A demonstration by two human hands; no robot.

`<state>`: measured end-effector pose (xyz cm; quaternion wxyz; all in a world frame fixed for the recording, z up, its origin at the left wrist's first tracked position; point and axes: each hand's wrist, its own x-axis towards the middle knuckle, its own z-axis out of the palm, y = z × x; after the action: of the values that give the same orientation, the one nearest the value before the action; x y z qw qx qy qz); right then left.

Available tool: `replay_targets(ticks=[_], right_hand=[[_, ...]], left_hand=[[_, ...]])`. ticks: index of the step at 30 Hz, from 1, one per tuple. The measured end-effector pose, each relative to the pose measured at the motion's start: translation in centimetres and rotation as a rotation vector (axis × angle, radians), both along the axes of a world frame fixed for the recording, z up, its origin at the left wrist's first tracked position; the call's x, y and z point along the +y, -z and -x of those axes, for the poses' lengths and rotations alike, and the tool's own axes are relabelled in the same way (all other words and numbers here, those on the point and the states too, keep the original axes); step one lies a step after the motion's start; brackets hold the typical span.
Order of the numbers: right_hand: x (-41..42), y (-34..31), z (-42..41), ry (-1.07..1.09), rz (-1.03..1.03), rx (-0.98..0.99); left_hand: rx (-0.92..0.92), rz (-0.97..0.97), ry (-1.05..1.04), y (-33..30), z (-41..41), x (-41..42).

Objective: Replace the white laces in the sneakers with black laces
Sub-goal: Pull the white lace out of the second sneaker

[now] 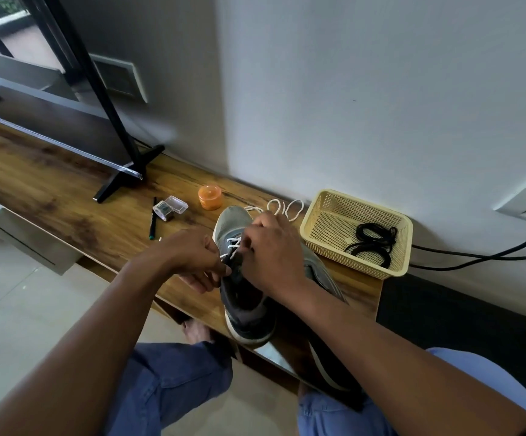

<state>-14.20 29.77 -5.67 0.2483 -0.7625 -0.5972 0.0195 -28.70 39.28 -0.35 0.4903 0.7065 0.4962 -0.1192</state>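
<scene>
A grey sneaker with a dark heel stands on the wooden shelf, toe pointing away from me. A white lace still crosses its eyelets, and its loose end lies in loops beyond the toe. My left hand pinches the sneaker's tongue or lace at the left side. My right hand is closed on the white lace over the eyelets. A second sneaker lies under my right forearm, mostly hidden. Black laces lie coiled in a yellow basket.
An orange jar, a small clear box and a dark pen lie left of the sneaker. A TV stand leg stands further left. Black cables run along the wall at the right.
</scene>
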Motion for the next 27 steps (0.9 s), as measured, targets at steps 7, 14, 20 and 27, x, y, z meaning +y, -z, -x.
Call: replay_targets(ticks=[7,14,20,27], right_hand=[[1.3,-1.4,-4.2,0.436,0.025,0.518],[0.6,-1.4,-3.5,0.202,0.191,0.241],[-1.5,-4.2,-2.4,0.01,0.334,0.052],[-1.8,-2.2,-2.1,-0.046,0.325,-0.042]], left_hand=[[0.038,-0.022,-0.006,-0.1,0.4,-0.1],[-0.007,-0.277,0.108,0.6,-0.1,0.2],[-0.019,-0.681,0.144,1.3,-3.3,0.1],[0.034,-0.773,0.115,3.2,-4.7,-0.3]])
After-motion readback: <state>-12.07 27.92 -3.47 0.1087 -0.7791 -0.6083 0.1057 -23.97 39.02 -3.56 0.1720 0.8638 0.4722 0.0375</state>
